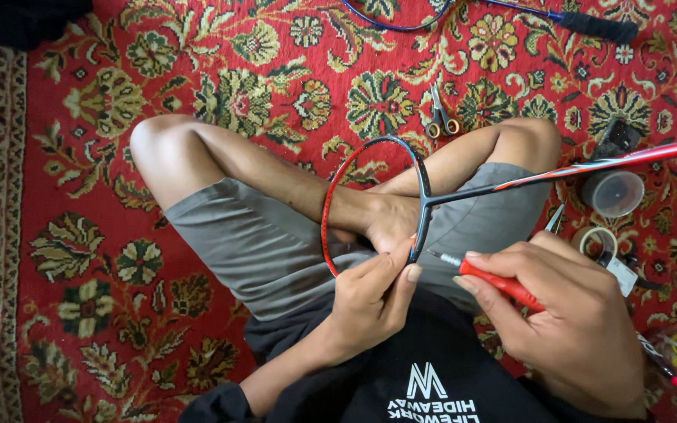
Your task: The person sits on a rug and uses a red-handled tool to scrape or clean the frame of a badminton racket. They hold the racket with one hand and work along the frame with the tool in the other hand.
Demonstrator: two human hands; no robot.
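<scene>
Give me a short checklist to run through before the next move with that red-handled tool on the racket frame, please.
1. Left hand pinches the racket frame at its lower rim: ok.
2. Right hand has a full grip on the red-handled tool: ok.
3. Tool tip seated in the frame: cannot tell, too small to see.
4. Racket head has no strings in it: ok.
5. Scissors lie on the carpet, beyond the knees: ok.

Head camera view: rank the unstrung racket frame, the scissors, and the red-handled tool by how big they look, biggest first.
1. Racket frame
2. Red-handled tool, partly hidden in the right hand, so its full length is unsure
3. Scissors, though they lie farther from the camera
</scene>
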